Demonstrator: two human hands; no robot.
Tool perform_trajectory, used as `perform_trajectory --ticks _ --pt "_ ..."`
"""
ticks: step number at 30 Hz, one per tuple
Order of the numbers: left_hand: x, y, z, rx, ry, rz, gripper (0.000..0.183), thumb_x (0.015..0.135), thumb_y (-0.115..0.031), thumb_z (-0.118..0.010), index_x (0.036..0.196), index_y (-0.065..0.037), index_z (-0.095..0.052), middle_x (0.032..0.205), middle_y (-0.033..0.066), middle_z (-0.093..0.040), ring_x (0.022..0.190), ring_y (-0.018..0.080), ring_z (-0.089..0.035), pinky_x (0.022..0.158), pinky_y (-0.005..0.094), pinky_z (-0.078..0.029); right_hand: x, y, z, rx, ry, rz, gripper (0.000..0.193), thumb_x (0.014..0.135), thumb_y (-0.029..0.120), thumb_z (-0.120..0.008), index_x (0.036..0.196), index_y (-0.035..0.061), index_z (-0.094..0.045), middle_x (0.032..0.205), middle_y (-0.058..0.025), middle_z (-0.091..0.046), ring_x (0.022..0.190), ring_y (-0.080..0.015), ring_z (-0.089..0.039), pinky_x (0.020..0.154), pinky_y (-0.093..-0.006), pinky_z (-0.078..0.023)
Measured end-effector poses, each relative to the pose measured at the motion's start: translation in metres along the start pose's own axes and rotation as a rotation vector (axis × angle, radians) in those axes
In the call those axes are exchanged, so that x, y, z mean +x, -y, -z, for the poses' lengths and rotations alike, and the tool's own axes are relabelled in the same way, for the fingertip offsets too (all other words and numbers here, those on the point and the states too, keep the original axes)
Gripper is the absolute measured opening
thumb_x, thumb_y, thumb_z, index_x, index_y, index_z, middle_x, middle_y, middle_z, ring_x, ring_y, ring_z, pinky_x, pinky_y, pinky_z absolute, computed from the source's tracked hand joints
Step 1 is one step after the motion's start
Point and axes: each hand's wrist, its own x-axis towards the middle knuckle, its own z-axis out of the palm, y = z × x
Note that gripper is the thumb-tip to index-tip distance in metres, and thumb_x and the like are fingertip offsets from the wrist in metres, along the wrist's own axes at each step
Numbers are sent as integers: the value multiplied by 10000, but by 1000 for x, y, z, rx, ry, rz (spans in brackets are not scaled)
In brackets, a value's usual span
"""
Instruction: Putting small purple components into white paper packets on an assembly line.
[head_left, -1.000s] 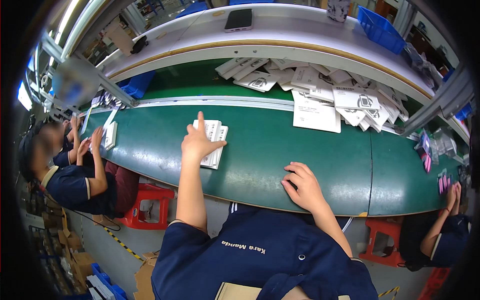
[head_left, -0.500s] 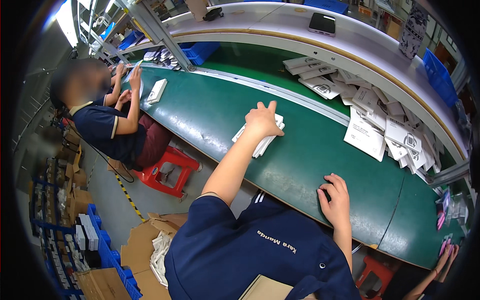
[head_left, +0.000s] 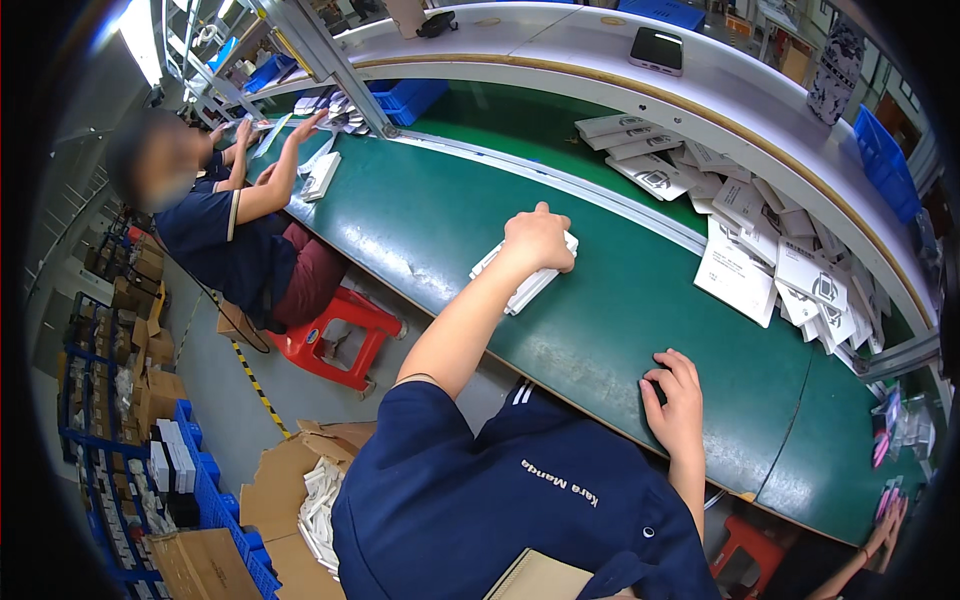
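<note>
My left hand is closed over a small stack of flat white boxes lying on the green conveyor belt. Only the stack's near edges show under my fingers. My right hand rests with its fingers spread on the belt's near edge, holding nothing. A spread of white leaflets and flat packets lies on the belt's far side, beyond both hands.
A seated person at the left handles white boxes on the same belt, on a red stool. A phone lies on the white shelf. Blue bins stand behind. An open carton sits on the floor.
The view has swung further left and down. My left hand stays on the white stack and has curled tighter over it. My right hand remains on the belt edge.
</note>
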Motion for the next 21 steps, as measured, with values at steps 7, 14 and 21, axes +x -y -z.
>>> perform_trajectory --ticks 7,14,21 --pt "9 27 10 99 16 82 636 589 -318 -788 1207 -199 -694 1274 150 -582 1086 351 -663 909 418 -555 1 1 0 0 -2 1 97 794 47 -728 857 27 -657 1124 -143 -651 1163 -374 -593 950 -441 -498" --pt "40 108 33 303 -25 367 608 612 -247 -771 1208 -167 -691 1405 145 -517 1169 385 -628 936 493 -539 0 0 1 -1 5 -9 97 791 46 -729 852 27 -655 1116 -140 -652 1156 -371 -596 943 -439 -500" --pt "55 168 18 122 -204 339 984 607 -433 -866 1459 -161 -457 1551 186 -325 1375 470 -388 1039 665 -386 1 1 2 -17 22 -29 86 796 46 -723 847 28 -656 1114 -139 -652 1160 -368 -591 948 -434 -494"
